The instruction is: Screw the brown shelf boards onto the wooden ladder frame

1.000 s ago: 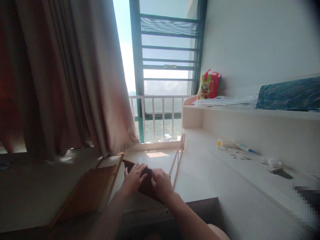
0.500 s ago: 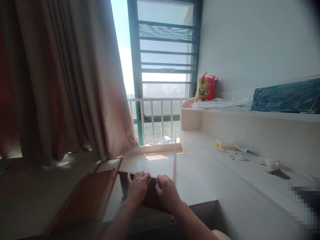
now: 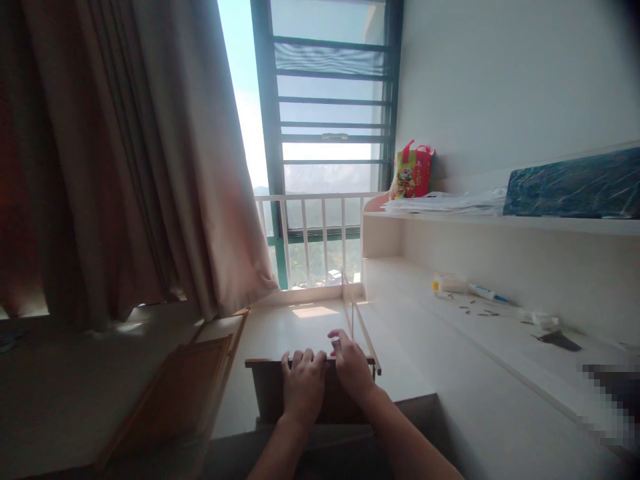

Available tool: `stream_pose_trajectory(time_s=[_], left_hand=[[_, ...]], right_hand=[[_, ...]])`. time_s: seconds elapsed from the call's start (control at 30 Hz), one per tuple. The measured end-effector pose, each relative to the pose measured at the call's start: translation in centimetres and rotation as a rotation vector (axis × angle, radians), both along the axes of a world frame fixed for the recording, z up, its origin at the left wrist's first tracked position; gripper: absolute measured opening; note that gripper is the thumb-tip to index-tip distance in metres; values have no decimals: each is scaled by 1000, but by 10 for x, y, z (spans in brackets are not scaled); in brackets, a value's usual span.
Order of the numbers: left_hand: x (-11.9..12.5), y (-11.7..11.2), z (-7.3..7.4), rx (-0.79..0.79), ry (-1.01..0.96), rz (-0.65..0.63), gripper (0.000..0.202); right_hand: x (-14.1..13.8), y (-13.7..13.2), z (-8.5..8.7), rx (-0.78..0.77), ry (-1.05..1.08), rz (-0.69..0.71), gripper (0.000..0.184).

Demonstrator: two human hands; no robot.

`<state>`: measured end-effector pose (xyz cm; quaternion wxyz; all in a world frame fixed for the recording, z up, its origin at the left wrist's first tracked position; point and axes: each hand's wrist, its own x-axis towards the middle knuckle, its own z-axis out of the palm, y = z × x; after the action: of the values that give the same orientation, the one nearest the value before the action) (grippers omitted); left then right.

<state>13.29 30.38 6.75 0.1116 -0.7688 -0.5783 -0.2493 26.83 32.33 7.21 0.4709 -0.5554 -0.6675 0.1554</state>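
Observation:
In front of me stands a dark brown wooden panel [image 3: 267, 390], its top edge facing up. The fingers of my left hand [image 3: 305, 387] curl over that edge near its middle. Just to the right, my right hand [image 3: 353, 367] is raised slightly at the edge, thumb and forefinger bent together. What lies between those fingertips, if anything, is too small to make out. A thin wooden strip [image 3: 367, 337] runs away from the panel's right end toward the window.
More brown wooden panels [image 3: 170, 393] lie at the left by the curtain [image 3: 200, 200]. On the white ledge to the right are a glue tube [image 3: 487, 293], a bottle with a yellow cap [image 3: 445, 284] and several small metal pieces [image 3: 487, 313]. A red bag [image 3: 414, 172] stands on the shelf.
The panel has shifted right and turned squarer to me; its thin strip shows more. My left hand has moved right along the edge. My right hand has lifted from a fist into a pinch.

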Motion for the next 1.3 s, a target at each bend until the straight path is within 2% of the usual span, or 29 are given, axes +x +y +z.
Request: stream_pose_trajectory(time_s=[0.17, 0.33, 0.43, 0.5, 0.6, 0.73, 0.83, 1.0, 1.13, 1.3], left_hand=[[15, -11, 0, -41, -12, -1, 25], [24, -21, -23, -285, -19, -83, 28], [30, -23, -30, -315, -15, -145, 29], [33, -23, -24, -286, -6, -151, 29], [37, -21, -8, -247, 19, -192, 24], [42, -18, 8, -241, 48, -215, 21], [48, -18, 9, -243, 78, -215, 22], [54, -19, 0, -251, 106, -284, 19], [39, -16, -4, -194, 128, -384, 20], [12, 0, 9, -127, 182, -469, 20]], right_hand=[[12, -6, -3, -48, -230, -68, 30], [17, -17, -13, -133, -447, -129, 27], [20, -21, -11, -135, -596, -121, 25], [23, -21, -4, -106, -628, -116, 25], [31, -19, 8, -90, -623, -146, 25], [39, -16, 10, -84, -588, -166, 27], [45, -16, 4, -83, -567, -196, 26], [52, -22, 0, -115, -575, -226, 25], [46, -32, 6, -144, -611, -214, 23], [30, -35, 10, -94, -612, -182, 21]])
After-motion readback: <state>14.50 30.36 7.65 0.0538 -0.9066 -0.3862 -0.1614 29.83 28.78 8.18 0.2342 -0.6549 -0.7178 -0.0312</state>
